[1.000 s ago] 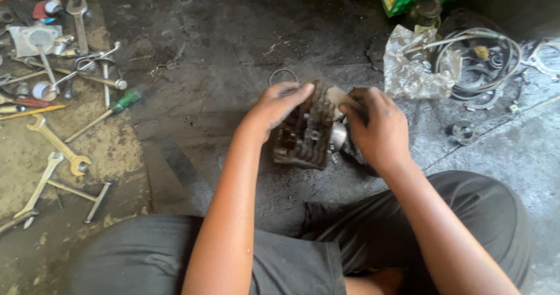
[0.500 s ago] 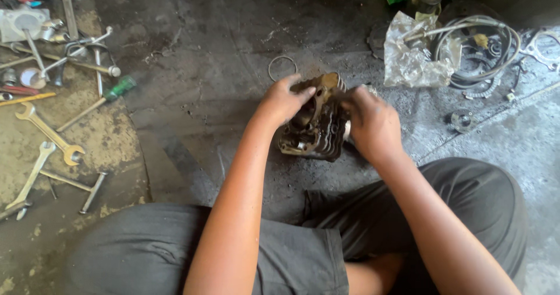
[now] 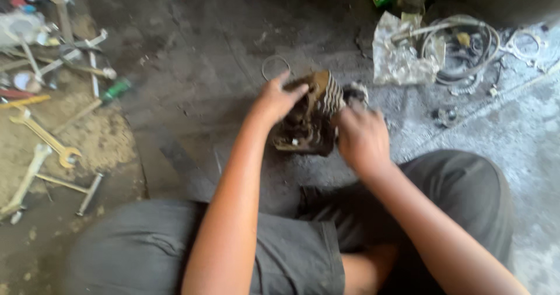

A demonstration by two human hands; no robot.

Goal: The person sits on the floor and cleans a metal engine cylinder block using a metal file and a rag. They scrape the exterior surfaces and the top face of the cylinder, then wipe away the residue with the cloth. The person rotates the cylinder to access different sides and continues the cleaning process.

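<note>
I have both hands on the engine part point(image 3: 312, 120), on the floor point(image 3: 192, 44) near the middle. My left hand point(image 3: 277, 99) grips its 9 o'clock side, my right hand point(image 3: 361, 137) its 3 o'clock side. It looks heavy, hard and greasy, so holding both sides seems best.

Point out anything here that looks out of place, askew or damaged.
The finned engine part that the left hand and right hand grip is tilted and coated in dark grime. Wrenches and a green-handled screwdriver lie scattered at odd angles on the dirty floor. A crumpled plastic bag sits beside tangled cables.
</note>
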